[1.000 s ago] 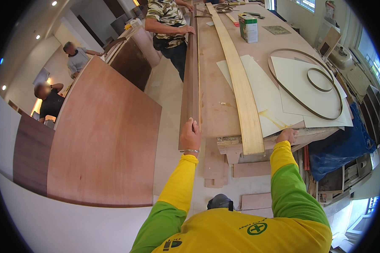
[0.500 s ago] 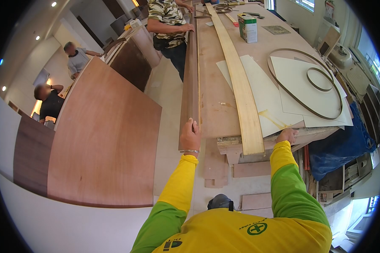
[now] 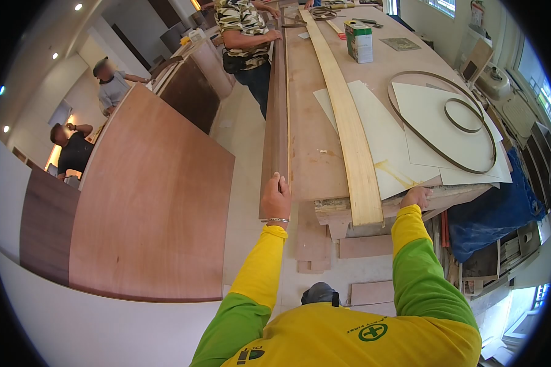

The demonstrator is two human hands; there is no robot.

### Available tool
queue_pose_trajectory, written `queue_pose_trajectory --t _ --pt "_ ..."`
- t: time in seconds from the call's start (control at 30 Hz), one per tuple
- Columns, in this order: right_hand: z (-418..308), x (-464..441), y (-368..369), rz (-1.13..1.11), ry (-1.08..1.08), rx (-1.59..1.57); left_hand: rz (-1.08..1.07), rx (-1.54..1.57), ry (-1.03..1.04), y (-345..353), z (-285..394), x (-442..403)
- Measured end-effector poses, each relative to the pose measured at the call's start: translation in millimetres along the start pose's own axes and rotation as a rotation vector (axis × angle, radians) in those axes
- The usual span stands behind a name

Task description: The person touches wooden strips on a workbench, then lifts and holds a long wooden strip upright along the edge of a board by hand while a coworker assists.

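Note:
A long brown board point(image 3: 277, 116) runs along the left side of the workbench point(image 3: 315, 165), reaching away from me. Near its close end, my left hand point(image 3: 276, 197) is wrapped over the board's upper edge. My right hand point(image 3: 416, 197) grips the near edge of the workbench, beside the corner of a white sheet point(image 3: 373, 140); its fingertips are partly hidden. Between my hands lies a long pale wooden strip point(image 3: 348, 122), its near end sticking out past the bench edge. Farther up, a person in a camouflage shirt point(image 3: 239, 27) has a hand point(image 3: 274, 35) on the same brown board.
A large plywood panel point(image 3: 153, 202) stands at left, with two people point(image 3: 73, 147) behind it. Coiled edge strips point(image 3: 493, 147) and a green-and-white can point(image 3: 359, 41) sit on the bench. Board offcuts point(image 3: 365, 246) lie on the floor; blue plastic point(image 3: 490, 220) hangs at right.
My hands have stayed in place. The person in the camouflage shirt has shifted slightly to the right, and the people behind the panel have moved a little.

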State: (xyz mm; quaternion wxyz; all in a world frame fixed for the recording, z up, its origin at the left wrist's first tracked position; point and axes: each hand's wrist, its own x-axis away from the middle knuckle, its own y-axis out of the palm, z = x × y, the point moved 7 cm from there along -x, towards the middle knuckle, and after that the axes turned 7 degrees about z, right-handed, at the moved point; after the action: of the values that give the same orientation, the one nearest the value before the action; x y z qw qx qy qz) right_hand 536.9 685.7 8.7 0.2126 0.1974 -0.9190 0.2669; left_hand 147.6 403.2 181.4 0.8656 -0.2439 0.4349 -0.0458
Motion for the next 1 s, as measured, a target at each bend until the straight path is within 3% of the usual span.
queue_pose_trajectory --t 1.0 --pt "-4.8 7.9 -5.9 -0.070 0.044 0.029 -0.006 -0.017 -0.001 -1.6 2.4 -0.9"
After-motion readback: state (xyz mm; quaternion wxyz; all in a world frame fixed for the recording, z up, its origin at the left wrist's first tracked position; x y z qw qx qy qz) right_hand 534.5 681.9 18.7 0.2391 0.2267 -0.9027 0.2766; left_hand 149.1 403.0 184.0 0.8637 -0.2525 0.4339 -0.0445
